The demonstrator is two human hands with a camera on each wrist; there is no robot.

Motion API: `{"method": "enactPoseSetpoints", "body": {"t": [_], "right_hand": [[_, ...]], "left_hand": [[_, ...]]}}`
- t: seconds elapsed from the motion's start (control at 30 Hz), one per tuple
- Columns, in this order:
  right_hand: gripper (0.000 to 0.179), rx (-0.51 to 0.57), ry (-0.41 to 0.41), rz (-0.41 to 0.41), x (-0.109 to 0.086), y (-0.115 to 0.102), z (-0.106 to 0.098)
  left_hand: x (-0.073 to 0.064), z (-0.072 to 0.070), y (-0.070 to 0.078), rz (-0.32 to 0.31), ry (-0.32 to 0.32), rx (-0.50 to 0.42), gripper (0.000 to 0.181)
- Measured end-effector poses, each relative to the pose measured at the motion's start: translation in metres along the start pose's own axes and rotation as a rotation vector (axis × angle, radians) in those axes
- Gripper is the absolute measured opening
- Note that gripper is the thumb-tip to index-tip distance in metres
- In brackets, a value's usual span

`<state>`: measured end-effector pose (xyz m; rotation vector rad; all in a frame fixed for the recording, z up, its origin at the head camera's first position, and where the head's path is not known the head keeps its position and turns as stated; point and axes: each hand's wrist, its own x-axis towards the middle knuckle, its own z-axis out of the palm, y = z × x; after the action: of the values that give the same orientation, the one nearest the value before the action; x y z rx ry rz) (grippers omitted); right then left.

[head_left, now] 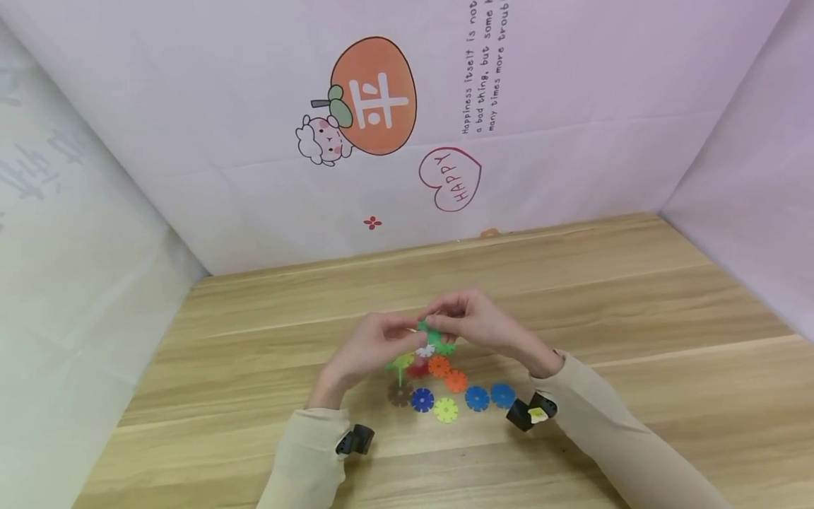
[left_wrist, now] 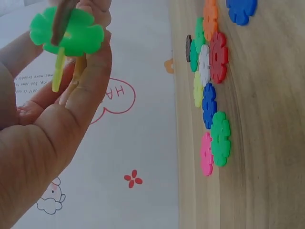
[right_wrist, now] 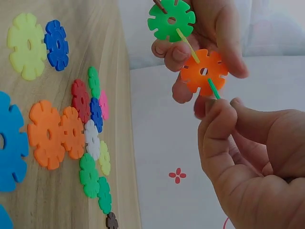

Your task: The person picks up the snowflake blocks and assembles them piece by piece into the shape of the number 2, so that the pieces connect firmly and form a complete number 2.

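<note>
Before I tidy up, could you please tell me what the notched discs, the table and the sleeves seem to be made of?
Notched discs: probably moulded plastic, smooth and faintly shiny, given their even colours and crisp slots. Table: wood or wood-look laminate, satin, with streaky grain. Sleeves: likely soft, matt fabric, as they crease.

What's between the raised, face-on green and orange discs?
A yellow piece, edge-on, links the green disc and orange disc; the right wrist view shows it.
</note>
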<state>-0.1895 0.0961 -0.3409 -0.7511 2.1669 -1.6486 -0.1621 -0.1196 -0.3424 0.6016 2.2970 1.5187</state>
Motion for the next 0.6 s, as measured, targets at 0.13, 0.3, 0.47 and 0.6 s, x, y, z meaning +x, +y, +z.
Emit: {"method": "enactPoseSetpoints", "body": {"t": [0.13,0.3,0.47,0.6], "right_hand": [[0.023,-0.048,0.072,0.026,0.000,0.002,0.001],[0.011,-0.315,0.044,0.103,-0.002,0.006,0.001],[0.009,-0.578,-0.082,0.229,-0.005,0.008,0.009],[0.021,-0.640,-0.086,0.329,-0.005,0.010,0.018]], "left_hand": [[-0.002,-0.004,0.000,-0.015,0.013,-0.030,0.036],[-0.005,-0.010,0.001,-0.081,0.062,-0.028,0.037],[-0.007,-0.013,0.002,-0.100,0.074,-0.019,0.038],[-0.008,-0.014,0.003,-0.111,0.072,-0.006,0.040]]}}
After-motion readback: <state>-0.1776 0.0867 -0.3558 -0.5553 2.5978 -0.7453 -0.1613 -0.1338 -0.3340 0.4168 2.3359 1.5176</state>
